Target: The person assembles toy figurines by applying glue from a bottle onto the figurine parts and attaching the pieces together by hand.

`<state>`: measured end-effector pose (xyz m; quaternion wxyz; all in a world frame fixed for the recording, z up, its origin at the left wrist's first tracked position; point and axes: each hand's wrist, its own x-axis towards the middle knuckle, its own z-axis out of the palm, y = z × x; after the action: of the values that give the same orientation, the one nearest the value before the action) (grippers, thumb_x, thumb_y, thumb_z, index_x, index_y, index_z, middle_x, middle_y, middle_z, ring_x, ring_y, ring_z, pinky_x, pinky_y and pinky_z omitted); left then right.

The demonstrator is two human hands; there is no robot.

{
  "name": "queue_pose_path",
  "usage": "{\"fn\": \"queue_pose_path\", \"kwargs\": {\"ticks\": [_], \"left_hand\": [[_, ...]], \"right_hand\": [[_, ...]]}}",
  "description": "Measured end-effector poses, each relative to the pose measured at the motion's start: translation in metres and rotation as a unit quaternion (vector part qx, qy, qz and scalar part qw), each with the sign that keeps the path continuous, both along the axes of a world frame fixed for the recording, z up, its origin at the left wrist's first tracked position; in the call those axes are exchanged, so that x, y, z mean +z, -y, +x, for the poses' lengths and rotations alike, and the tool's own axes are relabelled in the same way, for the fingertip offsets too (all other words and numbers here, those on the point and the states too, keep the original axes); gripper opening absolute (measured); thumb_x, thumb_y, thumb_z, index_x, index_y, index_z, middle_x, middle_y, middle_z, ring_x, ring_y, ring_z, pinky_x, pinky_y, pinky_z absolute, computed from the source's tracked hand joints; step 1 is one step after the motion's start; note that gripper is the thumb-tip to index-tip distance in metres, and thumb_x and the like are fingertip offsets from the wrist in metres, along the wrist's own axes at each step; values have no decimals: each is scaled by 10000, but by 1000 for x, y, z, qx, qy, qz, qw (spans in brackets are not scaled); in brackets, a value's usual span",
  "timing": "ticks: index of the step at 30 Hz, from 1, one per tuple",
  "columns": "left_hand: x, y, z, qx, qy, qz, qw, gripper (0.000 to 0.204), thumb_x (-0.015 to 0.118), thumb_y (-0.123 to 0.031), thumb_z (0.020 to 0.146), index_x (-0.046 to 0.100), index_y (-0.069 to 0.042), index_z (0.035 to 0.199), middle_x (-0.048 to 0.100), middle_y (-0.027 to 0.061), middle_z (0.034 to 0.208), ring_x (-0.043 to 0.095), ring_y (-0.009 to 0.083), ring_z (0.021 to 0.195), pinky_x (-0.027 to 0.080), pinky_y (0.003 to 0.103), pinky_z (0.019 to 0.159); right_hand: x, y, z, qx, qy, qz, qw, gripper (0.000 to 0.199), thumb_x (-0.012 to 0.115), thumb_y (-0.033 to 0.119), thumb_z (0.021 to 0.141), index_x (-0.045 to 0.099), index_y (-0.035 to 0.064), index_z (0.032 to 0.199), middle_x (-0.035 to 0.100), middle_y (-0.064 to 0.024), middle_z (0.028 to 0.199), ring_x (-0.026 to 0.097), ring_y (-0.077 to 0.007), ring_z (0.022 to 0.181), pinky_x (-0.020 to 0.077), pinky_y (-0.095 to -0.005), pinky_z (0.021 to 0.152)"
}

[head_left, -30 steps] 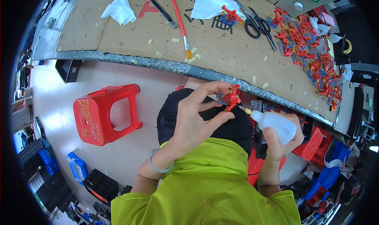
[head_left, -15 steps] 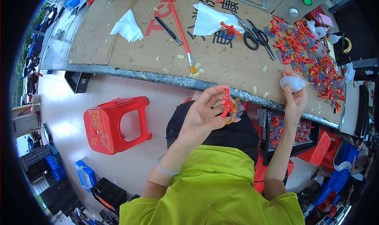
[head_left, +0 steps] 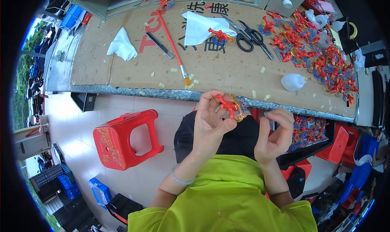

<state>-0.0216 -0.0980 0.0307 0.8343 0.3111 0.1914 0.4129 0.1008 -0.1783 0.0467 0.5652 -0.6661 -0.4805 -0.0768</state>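
Note:
My left hand (head_left: pixel 209 128) is raised in front of my lap and pinches a small red ornament with a gold ring (head_left: pixel 228 106) between thumb and fingers. Just right of it, my right hand (head_left: pixel 274 138) has thumb and forefinger curled together, close to the ornament but apart from it. Whether something small sits between those fingertips is unclear. A white squeeze bottle (head_left: pixel 292 82) stands on the cardboard-covered bench (head_left: pixel 227 75) beyond my right hand.
On the bench lie a red-handled brush (head_left: pixel 172 49), black scissors (head_left: pixel 250 37), a dark knife (head_left: pixel 159 45), white cloths (head_left: pixel 121 47) and a heap of red ornaments (head_left: pixel 321 57). A red plastic stool (head_left: pixel 126 138) stands on the floor at left. A tray of parts (head_left: pixel 306 130) sits under the bench edge.
My right hand has put the white bottle down on the bench and come back beside the ornament. My left hand has kept hold of the ornament.

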Motion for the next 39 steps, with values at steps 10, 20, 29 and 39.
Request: {"fn": "queue_pose_path", "kwargs": {"ticks": [10, 20, 29, 39], "left_hand": [[9, -33, -39, 89, -26, 36, 995, 609, 683, -98, 872, 338, -60, 1373, 505, 84, 1199, 572, 209, 1113, 517, 463, 958], [9, -50, -110, 218, -11, 43, 975, 622, 683, -88, 869, 333, -55, 1382, 520, 85, 1206, 571, 208, 1116, 521, 453, 953], [0, -53, -138, 225, -51, 101, 968, 656, 745, -68, 815, 369, -16, 1350, 490, 90, 1167, 532, 204, 1101, 492, 403, 964], [-2, -52, -94, 172, -127, 232, 949, 650, 715, 62, 767, 385, 11, 1325, 470, 121, 1272, 482, 234, 1228, 461, 364, 1013]], "right_hand": [[15, -141, 6, 145, 36, -91, 985, 159, 641, 9, 821, 673, -13, 975, 675, -133, 888, 617, -219, 644, 478, -299, 612], [-10, -322, -108, 394, 114, 10, 912, 271, 663, 58, 760, 683, 11, 1026, 665, -183, 921, 644, -338, 742, 498, -414, 686], [47, -264, -104, 396, -121, -121, 902, 159, 718, 108, 776, 715, -31, 854, 651, -95, 645, 598, -137, 579, 460, -283, 545], [33, -116, -72, 364, -294, -212, 858, 134, 759, 13, 773, 678, -27, 871, 643, -24, 791, 568, -43, 691, 476, -195, 637]]}}
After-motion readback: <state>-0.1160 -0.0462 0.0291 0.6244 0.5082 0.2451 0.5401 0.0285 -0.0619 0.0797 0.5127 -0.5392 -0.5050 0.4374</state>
